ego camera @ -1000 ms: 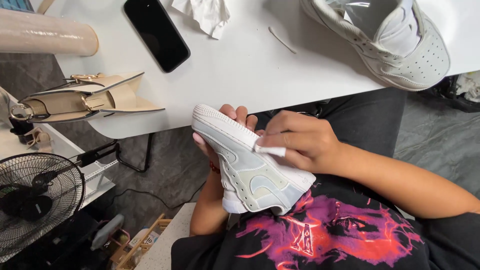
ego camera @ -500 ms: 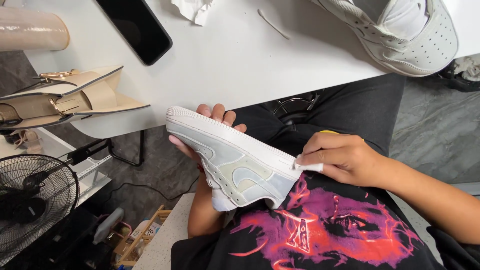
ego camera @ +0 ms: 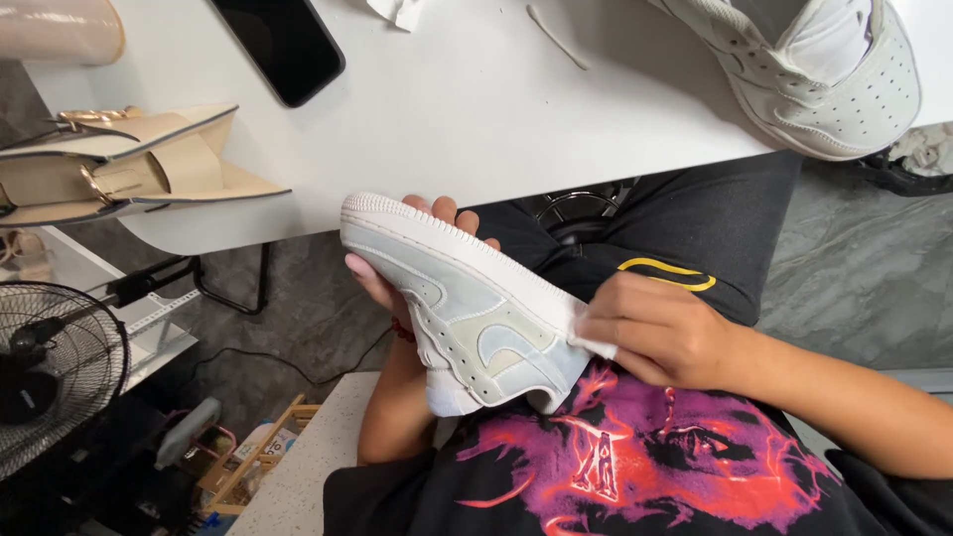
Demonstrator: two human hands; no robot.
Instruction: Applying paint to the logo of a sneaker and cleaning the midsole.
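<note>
Two sneakers [ego camera: 467, 313], two hands [ego camera: 655, 333], one phone [ego camera: 283, 42]

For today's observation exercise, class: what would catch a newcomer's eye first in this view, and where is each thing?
At centre, the left hand holds a white and pale grey low-top sneaker on its side, while the right hand presses a small white wipe against its heel end. Above, on the white table, lie a black smartphone and a second white sneaker at the right. A black floor fan stands lower left.
</note>
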